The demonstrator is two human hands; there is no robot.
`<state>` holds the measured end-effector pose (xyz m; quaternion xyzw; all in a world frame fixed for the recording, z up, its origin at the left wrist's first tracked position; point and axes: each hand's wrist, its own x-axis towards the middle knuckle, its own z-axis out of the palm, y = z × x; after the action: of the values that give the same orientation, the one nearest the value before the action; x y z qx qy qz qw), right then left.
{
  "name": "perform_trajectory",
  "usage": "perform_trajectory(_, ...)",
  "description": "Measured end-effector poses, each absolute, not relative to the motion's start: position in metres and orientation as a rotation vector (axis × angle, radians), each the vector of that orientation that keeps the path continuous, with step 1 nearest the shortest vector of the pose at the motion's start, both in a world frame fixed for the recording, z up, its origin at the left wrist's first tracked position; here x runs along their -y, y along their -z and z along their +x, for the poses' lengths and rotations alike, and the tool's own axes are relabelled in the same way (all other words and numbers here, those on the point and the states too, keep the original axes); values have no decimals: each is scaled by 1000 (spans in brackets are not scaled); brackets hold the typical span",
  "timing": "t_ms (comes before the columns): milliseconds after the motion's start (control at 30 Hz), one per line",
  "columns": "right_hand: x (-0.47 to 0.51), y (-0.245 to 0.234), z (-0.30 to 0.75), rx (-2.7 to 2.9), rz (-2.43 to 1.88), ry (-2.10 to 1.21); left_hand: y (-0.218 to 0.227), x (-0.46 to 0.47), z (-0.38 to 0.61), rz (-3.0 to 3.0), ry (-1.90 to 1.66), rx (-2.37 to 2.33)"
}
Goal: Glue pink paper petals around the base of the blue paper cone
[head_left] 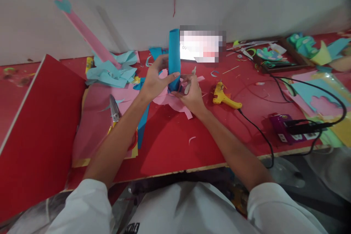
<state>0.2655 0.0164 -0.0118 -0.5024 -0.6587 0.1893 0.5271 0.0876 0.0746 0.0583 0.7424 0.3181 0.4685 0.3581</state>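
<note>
A rolled blue paper tube (174,49) stands nearly upright in front of me. My left hand (157,78) is closed around its lower half, thumb across the front. Low on the tube, my right hand (192,93) pinches near its bottom end. A pale, thin stick-like piece (194,70) shows at the right hand's fingers; its kind is unclear. Beneath both hands lie pink paper cutouts (179,106), partly covered by them. Scissors (114,109) rest by my left forearm, their handles partly hidden.
A yellow glue gun (226,97) lies right of my hands, its cord trailing to a purple power box (283,128). Left are a red upright panel (46,128) and a pink paper strip (87,36) on light-blue paper. A brown tray (296,56) and a blurred-out screen (201,45) sit behind.
</note>
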Motion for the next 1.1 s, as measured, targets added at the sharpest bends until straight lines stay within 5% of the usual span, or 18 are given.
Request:
perform_trajectory(867, -1, 6, 265, 1662, -1281, -292, -67, -73, 78, 1874, -1066, -691)
perform_trajectory(1100, -21, -62, 289, 1535, -982, -135, -70, -85, 67, 2001, -951, -705)
